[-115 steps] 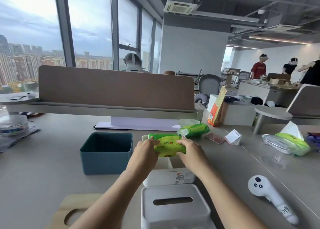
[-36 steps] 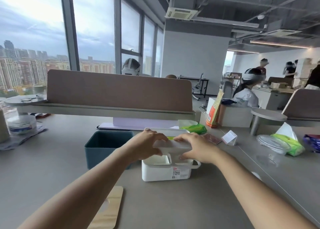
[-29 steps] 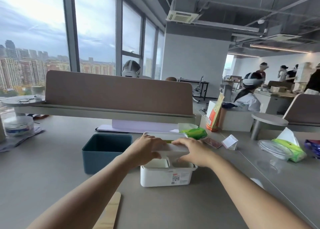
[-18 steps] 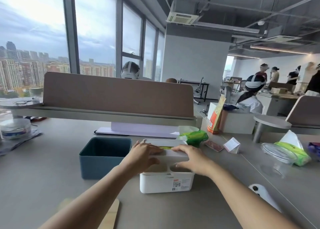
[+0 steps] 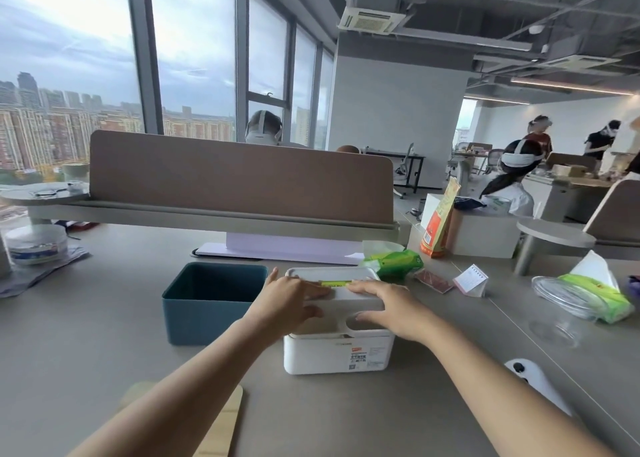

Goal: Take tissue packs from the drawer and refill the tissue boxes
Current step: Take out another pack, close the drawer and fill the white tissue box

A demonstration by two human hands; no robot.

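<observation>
Now pressed lid [image 5: 337,285] flat onto box [image 5: 338,351] w/ both hands, L [image 5: 289,302] & R [image 5: 389,306]; fingers flat, gripping nothing. Pack [image 5: 334,283] inside, green at slot; refill nearly done.

White tissue box [image 5: 337,351], teal bin [image 5: 211,304]

Both hands are lying flat on the lid [image 5: 349,292] of the white tissue box [image 5: 337,351] standing on the worktop [image 5: 86,346]: the left hand [image 5: 289,302] at its left end, the right hand [image 5: 393,306] at its right. A green tissue pack [image 5: 334,283] is showing through the lid's slot. A teal box [image 5: 211,301] is sitting just left.
</observation>
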